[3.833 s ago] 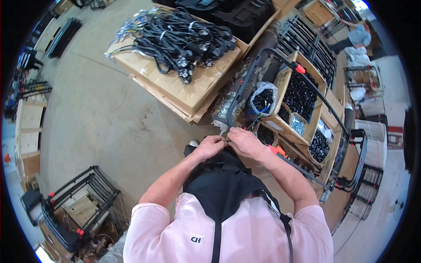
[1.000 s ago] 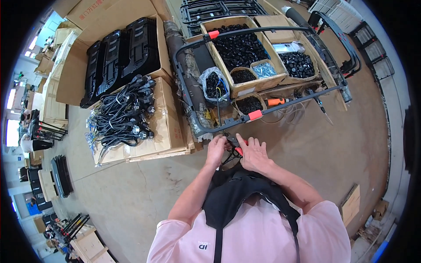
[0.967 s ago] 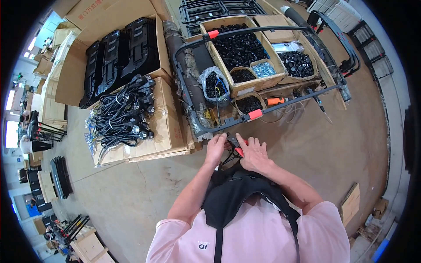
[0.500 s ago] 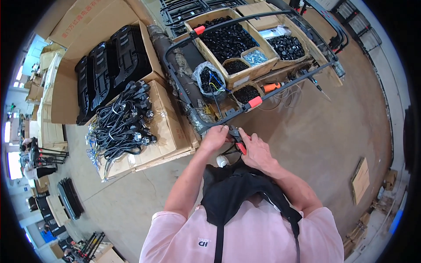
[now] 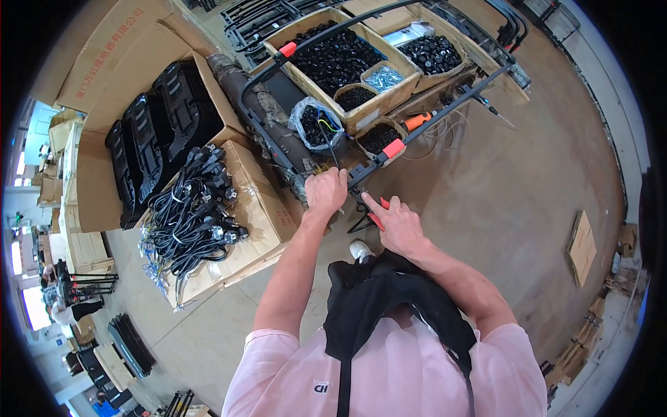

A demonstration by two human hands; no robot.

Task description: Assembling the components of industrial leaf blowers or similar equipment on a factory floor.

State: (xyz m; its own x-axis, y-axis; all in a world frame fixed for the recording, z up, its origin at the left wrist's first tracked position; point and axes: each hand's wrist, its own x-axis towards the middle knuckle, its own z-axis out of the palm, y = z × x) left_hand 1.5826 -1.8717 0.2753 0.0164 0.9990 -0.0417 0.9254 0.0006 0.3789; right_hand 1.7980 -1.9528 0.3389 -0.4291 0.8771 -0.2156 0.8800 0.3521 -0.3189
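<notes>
My left hand (image 5: 326,191) is closed round a black cable (image 5: 336,158) beside the near corner of a dark metal frame (image 5: 274,147). The cable's bared end, with blue and yellow-green wires (image 5: 332,125), sticks up beyond the fist, over a bag of small black parts (image 5: 314,127). In my right hand (image 5: 401,228) is a pair of red-handled pliers (image 5: 376,221), its forefinger stretched along them toward the frame's near bar. The pliers' jaws are small and partly hidden, so whether they touch anything cannot be made out. A loop of black cable hangs below the hands.
Bundled black power cords (image 5: 187,215) lie on a carton (image 5: 260,201) at left, beside an open box of black moulded panels (image 5: 156,121). Wooden trays of black caps (image 5: 333,59) and screws (image 5: 382,78) stand behind the frame. An orange-handled tool (image 5: 417,121) lies right of them.
My left hand has moved up and away from the pliers and now grips the cable nearer its wire end. My right hand keeps the pliers. The whole view has shifted slightly.
</notes>
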